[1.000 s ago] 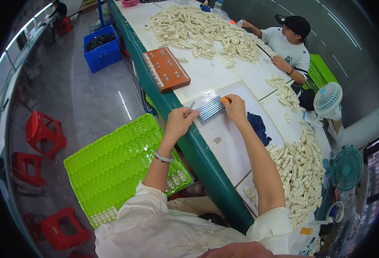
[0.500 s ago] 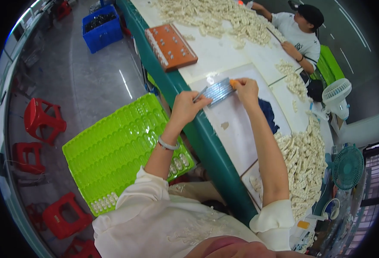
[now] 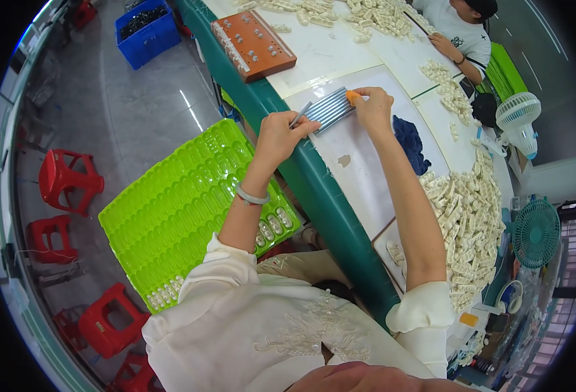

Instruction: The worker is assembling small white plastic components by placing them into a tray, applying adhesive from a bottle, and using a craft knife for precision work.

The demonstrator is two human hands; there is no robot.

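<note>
Over the white work surface lies a ridged, silvery-blue piece [image 3: 332, 111], like a row of thin bars side by side. My left hand [image 3: 280, 136] is closed at its near-left end, thumb on it. A thin grey rod [image 3: 300, 114] sticks up at the fingers of that hand; I cannot tell if it is separate. At the far end, my right hand [image 3: 374, 110] pinches a small orange piece [image 3: 353, 97] against the ridged piece. A brown-orange block [image 3: 255, 44] with small grey pieces on top rests farther up the table.
A bright green moulded tray [image 3: 177, 202] stands left of the table's green padded edge [image 3: 330, 215], with white pieces in some hollows. Heaps of cream-coloured pieces [image 3: 468, 228] and a dark blue cloth [image 3: 409, 145] lie right. A co-worker [image 3: 464, 39] sits across; red stools [image 3: 69, 179] stand left.
The view has shifted slightly, so the table sits a little differently in the picture. Both hands keep their grips, and the ridged piece shows at a slightly steeper slant.
</note>
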